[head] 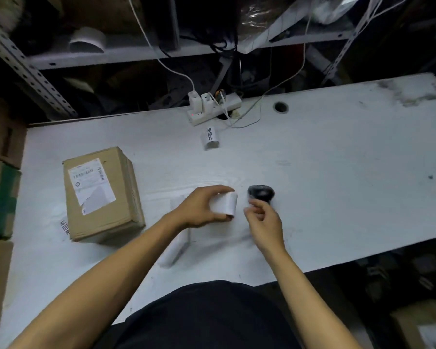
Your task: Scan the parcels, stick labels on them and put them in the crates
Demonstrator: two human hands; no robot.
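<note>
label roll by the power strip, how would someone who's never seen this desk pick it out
On the white table, look to the far edge where the power strip lies. Just in front of it sits a small label roll. Unlike the roll gripped in the left hand, nobody holds it and black characters show on it.

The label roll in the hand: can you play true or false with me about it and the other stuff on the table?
1. The left hand grips the white label roll. True.
2. The cardboard parcel is in the right hand. False: it lies on the white table, left of both hands.
3. The black scanner lies just beyond the right hand's fingers. True.
4. The parcel has no label. False: a printed shipping label is on top.
5. The power strip sits at the table's far edge. True.
</note>
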